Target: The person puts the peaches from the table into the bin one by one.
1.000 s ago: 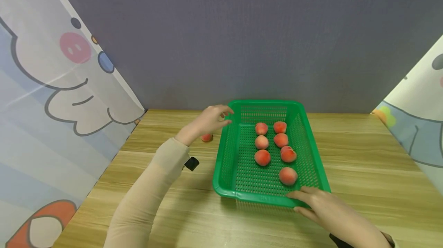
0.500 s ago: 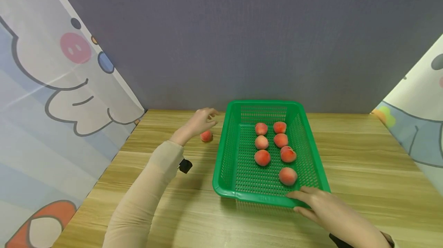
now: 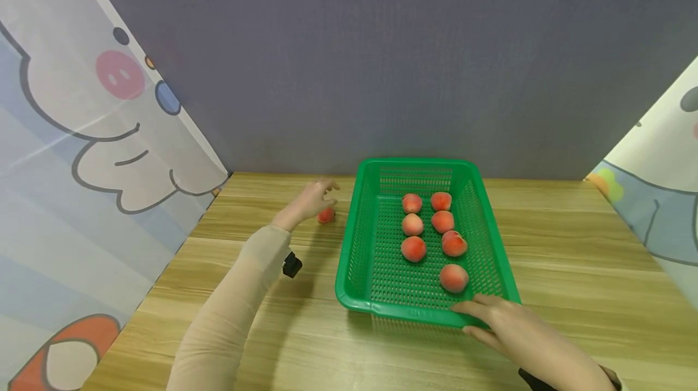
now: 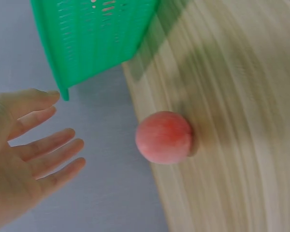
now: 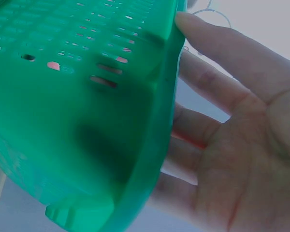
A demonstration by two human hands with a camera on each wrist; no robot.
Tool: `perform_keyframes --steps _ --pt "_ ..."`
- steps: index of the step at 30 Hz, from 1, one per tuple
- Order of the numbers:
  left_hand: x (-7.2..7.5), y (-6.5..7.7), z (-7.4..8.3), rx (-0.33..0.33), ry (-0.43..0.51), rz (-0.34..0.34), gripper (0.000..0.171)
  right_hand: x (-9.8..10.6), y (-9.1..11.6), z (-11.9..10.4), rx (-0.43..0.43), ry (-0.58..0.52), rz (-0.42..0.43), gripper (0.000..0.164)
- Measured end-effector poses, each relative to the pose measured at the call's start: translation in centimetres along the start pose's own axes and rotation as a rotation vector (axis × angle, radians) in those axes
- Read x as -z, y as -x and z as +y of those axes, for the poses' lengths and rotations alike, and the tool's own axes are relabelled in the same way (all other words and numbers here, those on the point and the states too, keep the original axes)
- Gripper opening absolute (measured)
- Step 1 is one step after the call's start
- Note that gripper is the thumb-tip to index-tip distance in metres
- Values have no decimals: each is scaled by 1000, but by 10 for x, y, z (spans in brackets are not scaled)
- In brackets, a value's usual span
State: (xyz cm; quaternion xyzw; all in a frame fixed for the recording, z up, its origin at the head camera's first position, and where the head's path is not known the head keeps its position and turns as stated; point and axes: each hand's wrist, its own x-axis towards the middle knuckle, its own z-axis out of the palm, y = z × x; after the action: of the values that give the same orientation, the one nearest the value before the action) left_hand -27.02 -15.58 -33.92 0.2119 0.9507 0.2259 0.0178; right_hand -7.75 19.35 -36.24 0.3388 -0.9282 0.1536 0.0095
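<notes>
My left hand (image 3: 308, 202) hovers over the table just left of the green plastic basket (image 3: 343, 270), fingers spread and slightly bent, holding nothing. Close by it, a single red-pink peach (image 3: 326, 216) lies on the wood, partly covered by the hand in the head view. The left wrist view shows this peach (image 4: 164, 137) apart from the fingertips. At the basket's near right corner my right hand (image 3: 504, 321) grips the rim (image 5: 159, 125), thumb on one side and fingers on the other. Several peaches (image 3: 413, 249) sit inside the basket in two rough columns.
The basket stands on a wood-grain table (image 3: 572, 270), near its middle. A grey wall panel (image 3: 349, 63) rises along the back edge. Cartoon-print sheets (image 3: 65, 154) hang at the left and right sides.
My left hand has moved left from above the basket's left rim to beside the loose peach, dropping slightly at the end. The right hand and the basket have stayed in place.
</notes>
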Motion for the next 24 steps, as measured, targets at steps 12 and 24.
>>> perform_keyframes --steps 12,24 --pt "-17 -6 -21 45 -38 -16 37 0 0 -1 7 -1 6 27" --pt "-27 -9 -30 110 -60 -65 39 1 1 -1 -8 -15 -14 27"
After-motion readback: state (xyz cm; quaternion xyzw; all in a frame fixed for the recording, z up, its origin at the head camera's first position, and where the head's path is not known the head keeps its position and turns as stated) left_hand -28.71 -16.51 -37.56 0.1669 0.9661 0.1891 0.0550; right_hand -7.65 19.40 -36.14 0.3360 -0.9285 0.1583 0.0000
